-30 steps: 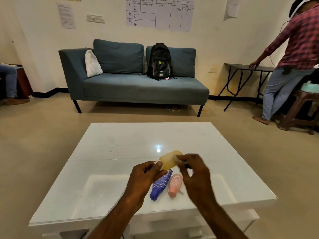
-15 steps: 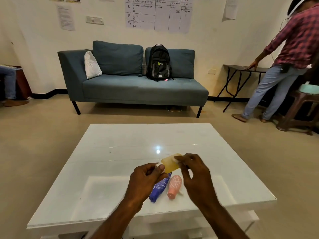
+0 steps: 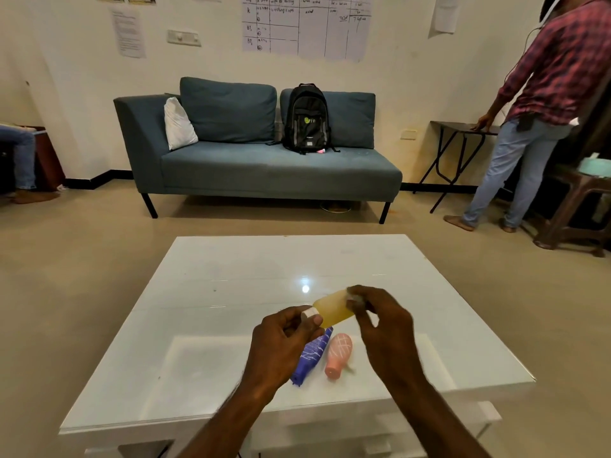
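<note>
I hold a small yellow squeeze bottle [image 3: 332,309] above the white table [image 3: 231,292], lying roughly level. My left hand [image 3: 281,345] pinches its white-capped neck end. My right hand [image 3: 383,325] grips the far end with its fingertips. Below the hands, a blue patterned bottle [image 3: 310,357] and a pink patterned bottle [image 3: 338,355] lie side by side on the glossy tabletop, their necks pointing toward me. My left hand partly covers the blue one.
A teal sofa [image 3: 264,166] with a black backpack [image 3: 306,119] and a white cushion stands beyond the table. A person in a plaid shirt [image 3: 535,110] stands at right by a folding table [image 3: 459,150]. A brown stool [image 3: 575,209] sits far right.
The yellow bottle has turned in my hands and now shows its white cap at the left. The person at right has stepped closer to the folding table.
</note>
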